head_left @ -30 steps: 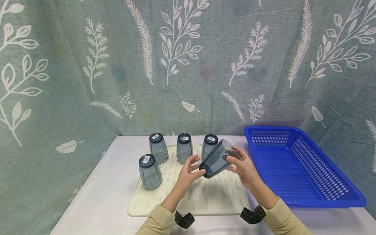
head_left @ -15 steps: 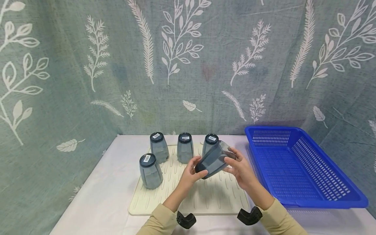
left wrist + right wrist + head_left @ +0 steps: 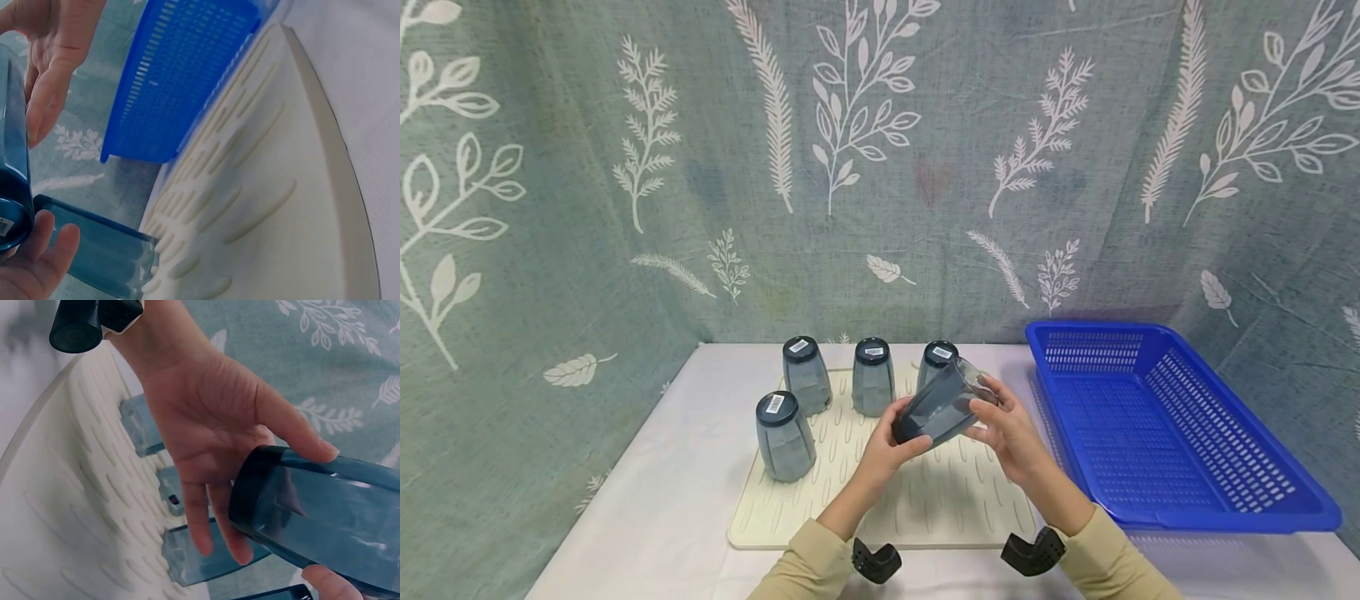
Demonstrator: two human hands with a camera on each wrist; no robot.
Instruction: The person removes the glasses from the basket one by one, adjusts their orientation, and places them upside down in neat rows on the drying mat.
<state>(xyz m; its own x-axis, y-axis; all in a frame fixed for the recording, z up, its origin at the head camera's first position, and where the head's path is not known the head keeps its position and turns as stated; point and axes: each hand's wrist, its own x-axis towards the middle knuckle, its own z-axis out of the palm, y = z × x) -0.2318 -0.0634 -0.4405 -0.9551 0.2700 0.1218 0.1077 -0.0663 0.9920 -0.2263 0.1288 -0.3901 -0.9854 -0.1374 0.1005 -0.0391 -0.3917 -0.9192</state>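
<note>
A grey-blue clear tumbler is held tilted above the cream ridged mat, its dark base low and to the left. My left hand holds the base end, thumb in front and fingers behind. At the rim end, my right hand grips the glass between thumb and fingers. In the right wrist view the left hand lies along the thick base. Several matching tumblers stand upside down on the mat, including a front left tumbler and a back middle tumbler. The held glass partly covers the back right tumbler.
A blue perforated basket stands right of the mat, close to my right forearm. White cloth covers the table. A patterned curtain hangs along the back and left side.
The held tumbler has shifted slightly left and down, tipping nearer to level. My left hand has closed in around its base, and my right hand has moved a little left with the rim.
</note>
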